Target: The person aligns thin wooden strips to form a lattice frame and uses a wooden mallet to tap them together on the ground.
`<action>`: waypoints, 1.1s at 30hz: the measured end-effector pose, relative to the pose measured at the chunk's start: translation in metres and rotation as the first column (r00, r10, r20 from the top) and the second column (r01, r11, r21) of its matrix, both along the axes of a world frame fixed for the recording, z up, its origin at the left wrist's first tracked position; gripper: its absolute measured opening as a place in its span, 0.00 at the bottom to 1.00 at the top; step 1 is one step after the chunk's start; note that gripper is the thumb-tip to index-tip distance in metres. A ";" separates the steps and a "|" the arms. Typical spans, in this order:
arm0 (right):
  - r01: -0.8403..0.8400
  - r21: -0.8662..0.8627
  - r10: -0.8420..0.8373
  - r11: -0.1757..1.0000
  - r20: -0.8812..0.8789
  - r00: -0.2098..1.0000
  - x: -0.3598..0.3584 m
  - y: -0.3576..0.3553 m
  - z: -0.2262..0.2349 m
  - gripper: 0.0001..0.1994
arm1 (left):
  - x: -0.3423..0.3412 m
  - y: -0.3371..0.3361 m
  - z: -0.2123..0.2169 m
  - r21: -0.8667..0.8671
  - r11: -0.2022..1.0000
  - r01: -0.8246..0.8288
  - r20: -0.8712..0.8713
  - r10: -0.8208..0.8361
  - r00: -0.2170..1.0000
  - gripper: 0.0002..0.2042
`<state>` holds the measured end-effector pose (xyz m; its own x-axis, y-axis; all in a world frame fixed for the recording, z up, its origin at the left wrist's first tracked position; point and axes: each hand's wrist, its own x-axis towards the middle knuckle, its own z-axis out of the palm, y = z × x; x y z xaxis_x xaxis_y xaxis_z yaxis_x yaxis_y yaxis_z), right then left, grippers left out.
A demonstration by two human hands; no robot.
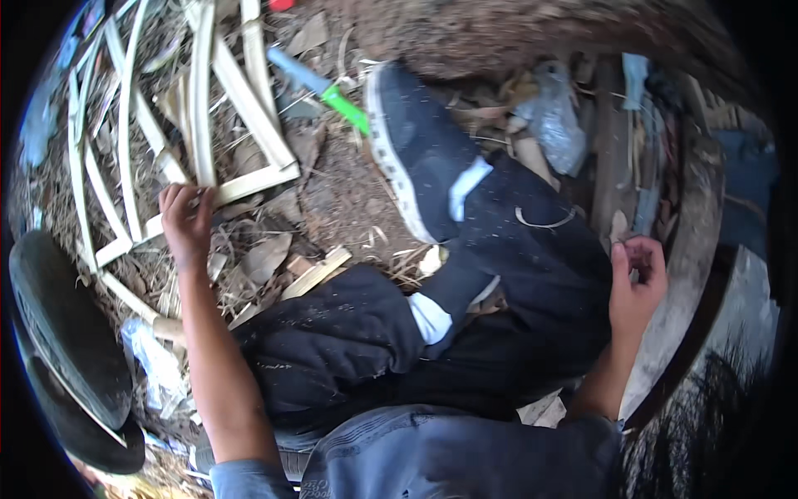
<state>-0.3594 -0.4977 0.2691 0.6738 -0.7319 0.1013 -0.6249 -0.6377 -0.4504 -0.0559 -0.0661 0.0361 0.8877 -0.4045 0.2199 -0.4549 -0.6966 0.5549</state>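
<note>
My left hand [186,218] is closed at a pale wooden strip [258,183], the crosspiece of a slatted frame. The frame lies on the ground at far left, and several long, slightly bowed slats [202,91] run away from that crosspiece. Out to the right, beside my knee, is my right hand [638,279], its fingers curled in toward the thumb. A small pale sliver [618,226] shows just beyond the thumb tip; whether the fingers grip it I cannot tell. A knife [320,90] with a bright green part and a blue-grey part lies between the frame and my shoe.
My crossed legs in dark trousers [532,249] and a dark shoe [424,141] fill the middle. A black tyre-like object [71,324] stands at left. Clear plastic bags [559,121] lie among dry leaves. A weathered log [694,208] borders the right side; a thick trunk [532,37] crosses the far side.
</note>
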 end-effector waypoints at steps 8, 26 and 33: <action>0.136 0.208 -0.133 0.969 -0.030 0.991 -0.085 -0.068 0.031 0.06 | -0.003 -0.013 -0.015 -0.010 1.000 0.007 0.013 -0.007 1.000 0.08; 0.056 0.204 -0.021 0.977 -0.171 0.985 -0.158 -0.061 -0.055 0.17 | 0.000 -0.021 -0.005 -0.038 0.999 -0.039 0.077 0.042 0.996 0.09; 0.096 0.166 -0.075 0.981 -0.131 0.989 -0.153 -0.047 -0.055 0.21 | 0.007 0.008 -0.027 -0.021 1.000 -0.002 0.089 0.004 0.996 0.09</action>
<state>-0.5126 -0.5443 0.2142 0.6075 -0.7866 -0.1106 -0.7313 -0.4995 -0.4644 -0.0489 -0.0579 0.0088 0.8654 -0.3966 0.3063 -0.5011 -0.6864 0.5270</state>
